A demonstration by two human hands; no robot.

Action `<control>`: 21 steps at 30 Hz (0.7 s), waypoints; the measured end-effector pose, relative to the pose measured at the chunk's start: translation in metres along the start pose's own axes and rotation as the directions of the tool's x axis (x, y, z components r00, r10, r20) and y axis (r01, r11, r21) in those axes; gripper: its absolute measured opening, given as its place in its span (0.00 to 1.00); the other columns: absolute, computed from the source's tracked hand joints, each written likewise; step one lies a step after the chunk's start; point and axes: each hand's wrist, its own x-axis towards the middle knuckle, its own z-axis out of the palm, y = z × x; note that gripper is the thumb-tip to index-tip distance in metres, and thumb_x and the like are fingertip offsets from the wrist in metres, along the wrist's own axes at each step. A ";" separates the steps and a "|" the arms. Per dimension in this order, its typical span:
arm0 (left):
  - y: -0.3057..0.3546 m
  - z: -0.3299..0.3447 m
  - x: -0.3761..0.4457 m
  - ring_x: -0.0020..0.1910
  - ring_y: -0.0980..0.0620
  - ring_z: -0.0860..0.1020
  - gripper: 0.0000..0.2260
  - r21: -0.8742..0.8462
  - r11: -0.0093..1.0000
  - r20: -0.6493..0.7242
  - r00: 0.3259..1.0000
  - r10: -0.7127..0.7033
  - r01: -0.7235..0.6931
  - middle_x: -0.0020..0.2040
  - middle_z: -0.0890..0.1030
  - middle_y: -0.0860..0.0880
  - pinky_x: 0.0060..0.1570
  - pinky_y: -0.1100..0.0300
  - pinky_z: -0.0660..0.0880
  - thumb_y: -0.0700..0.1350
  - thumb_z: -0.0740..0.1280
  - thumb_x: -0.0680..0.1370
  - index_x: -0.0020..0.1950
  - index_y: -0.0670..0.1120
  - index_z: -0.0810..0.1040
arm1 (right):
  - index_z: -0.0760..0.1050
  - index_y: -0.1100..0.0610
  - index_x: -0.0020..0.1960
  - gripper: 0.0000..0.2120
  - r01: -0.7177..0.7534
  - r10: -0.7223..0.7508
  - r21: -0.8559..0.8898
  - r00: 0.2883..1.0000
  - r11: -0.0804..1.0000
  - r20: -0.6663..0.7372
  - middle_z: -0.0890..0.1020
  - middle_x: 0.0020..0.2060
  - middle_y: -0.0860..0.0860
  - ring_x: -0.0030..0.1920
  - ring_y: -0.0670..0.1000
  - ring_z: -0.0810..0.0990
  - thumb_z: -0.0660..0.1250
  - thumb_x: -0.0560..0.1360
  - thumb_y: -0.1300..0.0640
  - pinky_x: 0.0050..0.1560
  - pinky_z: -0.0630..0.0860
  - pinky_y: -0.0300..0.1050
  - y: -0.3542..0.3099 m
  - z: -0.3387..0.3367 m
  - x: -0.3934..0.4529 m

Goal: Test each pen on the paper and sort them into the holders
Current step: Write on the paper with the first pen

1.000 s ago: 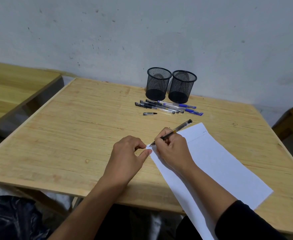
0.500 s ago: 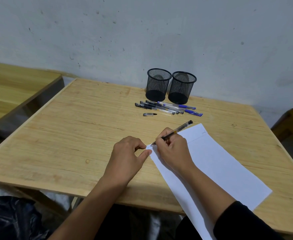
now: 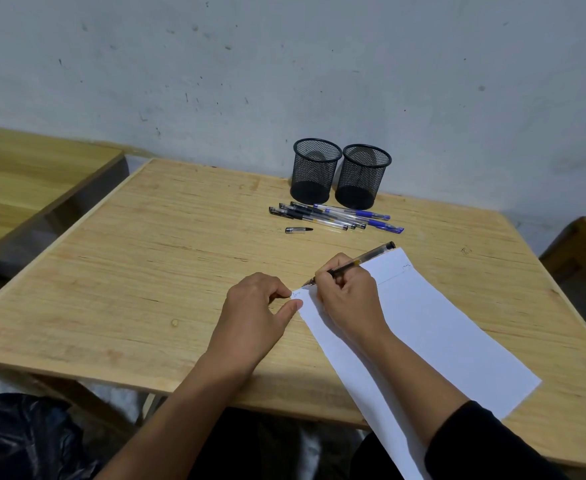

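My right hand [image 3: 348, 299] grips the pen [image 3: 352, 264], tip on the paper's [image 3: 430, 327] far-left corner. My left hand [image 3: 257, 313], loosely curled, pins that corner with its fingertips.

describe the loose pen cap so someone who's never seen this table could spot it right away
Find the two black mesh holders at the far edge of the wooden table, then the row of pens lying just in front of them. The pen cap lies alone on the near side of that row, apart from it. It is much shorter than any pen, clear with a dark tip.
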 end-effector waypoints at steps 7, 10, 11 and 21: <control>0.002 -0.004 0.008 0.41 0.64 0.75 0.06 -0.090 0.996 -0.015 1.000 -0.012 0.010 0.42 0.80 0.56 0.39 0.77 0.66 0.48 0.70 0.72 0.48 0.50 0.81 | 0.73 0.59 0.44 0.07 -0.198 0.188 0.501 0.980 0.843 0.071 0.71 0.28 0.59 0.23 0.49 0.68 0.58 0.76 0.67 0.22 0.63 0.38 -0.011 -0.007 0.010; 0.007 -0.004 0.027 0.41 0.64 0.75 0.07 -0.118 0.993 -0.037 0.999 -0.009 0.004 0.43 0.80 0.55 0.39 0.76 0.66 0.47 0.68 0.74 0.51 0.49 0.79 | 0.77 0.56 0.44 0.09 -0.234 0.237 0.595 0.969 0.769 0.075 0.73 0.28 0.55 0.26 0.50 0.68 0.60 0.75 0.66 0.26 0.60 0.42 -0.016 -0.013 0.019; 0.008 -0.003 0.036 0.41 0.63 0.75 0.07 -0.108 0.994 -0.039 0.999 -0.001 -0.003 0.45 0.80 0.54 0.39 0.76 0.65 0.47 0.68 0.74 0.52 0.49 0.79 | 0.78 0.56 0.44 0.08 -0.250 0.261 0.614 0.963 0.749 0.073 0.74 0.29 0.54 0.27 0.49 0.69 0.61 0.75 0.63 0.27 0.60 0.43 -0.018 -0.015 0.022; -0.002 0.028 0.114 0.62 0.45 0.69 0.15 0.145 0.989 0.076 0.997 -0.004 -0.007 0.62 0.76 0.44 0.61 0.54 0.68 0.45 0.63 0.77 0.63 0.46 0.74 | 0.71 0.58 0.43 0.04 -0.280 0.368 0.698 0.929 0.659 0.025 0.76 0.28 0.54 0.25 0.47 0.69 0.61 0.76 0.63 0.23 0.61 0.38 -0.017 -0.035 0.047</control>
